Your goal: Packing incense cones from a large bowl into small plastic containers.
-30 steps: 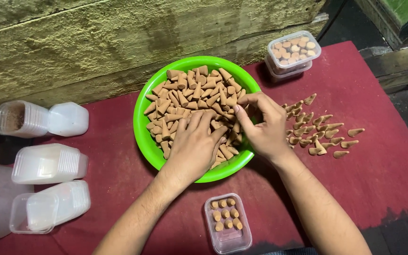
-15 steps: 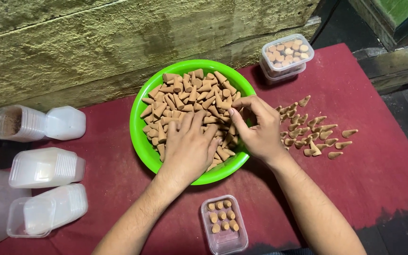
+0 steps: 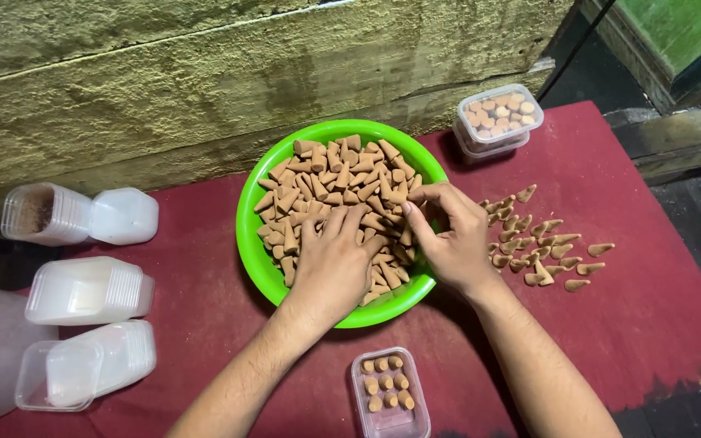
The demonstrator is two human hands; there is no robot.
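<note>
A bright green bowl point(image 3: 250, 243) full of small brown cones point(image 3: 326, 174) sits in the middle of a red cloth. My left hand point(image 3: 336, 268) lies palm down on the cones with its fingers spread and digging in. My right hand point(image 3: 448, 235) reaches in from the bowl's right rim, its fingertips pinched among the cones. Whether either hand has a cone in its grip is hidden by the fingers. A small clear box point(image 3: 389, 393) partly filled with upright cones stands at the near edge, below the bowl.
Loose cones point(image 3: 541, 243) lie scattered right of the bowl. A filled, lidded clear box point(image 3: 498, 118) sits at the back right. Stacks of empty clear boxes point(image 3: 83, 292) lie at the left. A rough stone wall point(image 3: 204, 73) runs behind the red cloth point(image 3: 651, 284).
Both hands have stayed in the bowl, their fingers shifting slightly among the cones. The view has drifted a little.
</note>
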